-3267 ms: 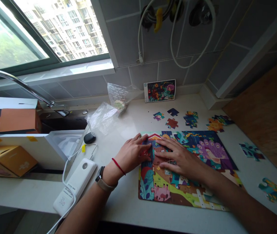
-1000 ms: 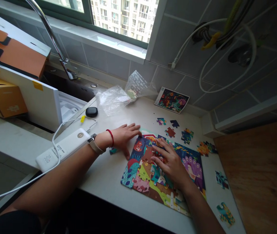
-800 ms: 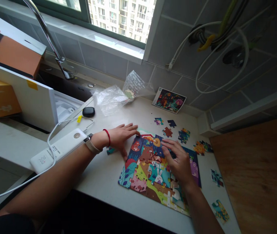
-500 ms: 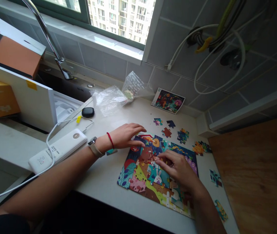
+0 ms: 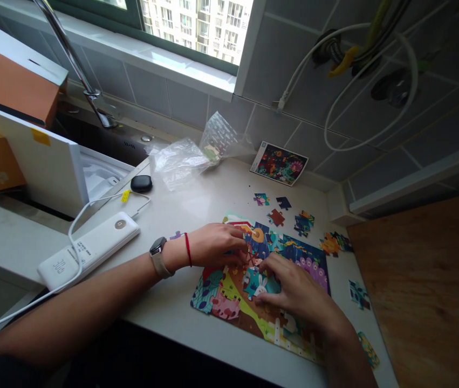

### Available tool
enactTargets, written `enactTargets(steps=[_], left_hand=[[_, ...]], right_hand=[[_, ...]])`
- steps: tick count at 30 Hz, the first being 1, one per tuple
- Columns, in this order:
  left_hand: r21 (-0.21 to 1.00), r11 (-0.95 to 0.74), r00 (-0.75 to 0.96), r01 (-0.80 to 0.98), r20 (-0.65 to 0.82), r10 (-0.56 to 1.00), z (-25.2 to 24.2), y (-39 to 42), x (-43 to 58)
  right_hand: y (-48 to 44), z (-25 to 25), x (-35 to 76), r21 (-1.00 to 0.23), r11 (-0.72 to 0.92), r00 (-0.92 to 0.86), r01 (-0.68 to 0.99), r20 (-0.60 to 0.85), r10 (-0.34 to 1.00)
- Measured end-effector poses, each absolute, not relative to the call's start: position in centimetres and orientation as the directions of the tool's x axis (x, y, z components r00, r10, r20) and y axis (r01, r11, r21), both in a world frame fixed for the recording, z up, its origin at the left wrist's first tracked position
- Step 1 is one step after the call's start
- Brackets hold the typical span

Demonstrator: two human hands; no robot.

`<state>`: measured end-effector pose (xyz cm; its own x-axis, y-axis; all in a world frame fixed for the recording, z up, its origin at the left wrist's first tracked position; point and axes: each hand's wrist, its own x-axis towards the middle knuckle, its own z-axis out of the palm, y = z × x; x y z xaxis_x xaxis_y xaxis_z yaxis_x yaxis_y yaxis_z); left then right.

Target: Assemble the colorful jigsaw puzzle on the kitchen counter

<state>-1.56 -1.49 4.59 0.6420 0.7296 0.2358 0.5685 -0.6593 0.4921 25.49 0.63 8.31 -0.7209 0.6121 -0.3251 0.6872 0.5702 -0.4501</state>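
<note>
A colourful jigsaw puzzle (image 5: 245, 318) lies flat near the counter's front edge. My left hand (image 5: 217, 245), with a watch and a red string at the wrist, reaches over its upper left; the bent fingers rest on the pieces there, nothing visibly held. My right hand (image 5: 294, 283) comes in from the lower right. Its thumb and index finger sit at opposite edges of a teal rabbit puzzle piece (image 5: 260, 284) in the middle of the picture. The other right fingers are curled and partly hidden. Part of the puzzle's right side is covered by that hand and forearm.
Loose pieces, among them a reddish-brown piece (image 5: 276, 217), lie behind and right of the puzzle. A picture card (image 5: 280, 163) leans near the wall. Clear plastic bags (image 5: 184, 159), a black case (image 5: 141, 184) and a cabled white power bank (image 5: 87, 250) stand left; a wooden board (image 5: 419, 291) right.
My left hand has come down and its fingers have bent onto the puzzle. The right thumb has moved down, widening its span around the rabbit piece. The view has shifted slightly.
</note>
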Motion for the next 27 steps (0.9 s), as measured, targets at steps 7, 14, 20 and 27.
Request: enactTargets(steps=[7, 14, 20, 27], left_hand=[[0.519, -0.657, 0.679, 0.547, 0.184, 0.711, 3.5, -1.7, -1.3], [0.541, -0.626, 0.651, 0.562, 0.177, 0.738, 3.5, -1.8, -1.1], [0.558, -0.604, 0.633, 0.569, 0.173, 0.755, 3.5, -1.8, -1.2], [0.591, -0.567, 0.623, 0.574, 0.134, 0.771, 3.6, -1.8, -1.1]], right_hand=[[0.7, 8.4, 25.2, -0.414, 0.575, -0.703, 0.706, -0.313, 0.638], [0.8, 7.9, 25.4, -0.428, 0.584, -0.717, 0.690, -0.288, 0.635], [0.6, 8.2, 25.2, -0.419, 0.573, -0.703, 0.704, -0.298, 0.646], [0.5, 8.0, 25.3, -0.458, 0.548, -0.700, 0.700, -0.289, 0.653]])
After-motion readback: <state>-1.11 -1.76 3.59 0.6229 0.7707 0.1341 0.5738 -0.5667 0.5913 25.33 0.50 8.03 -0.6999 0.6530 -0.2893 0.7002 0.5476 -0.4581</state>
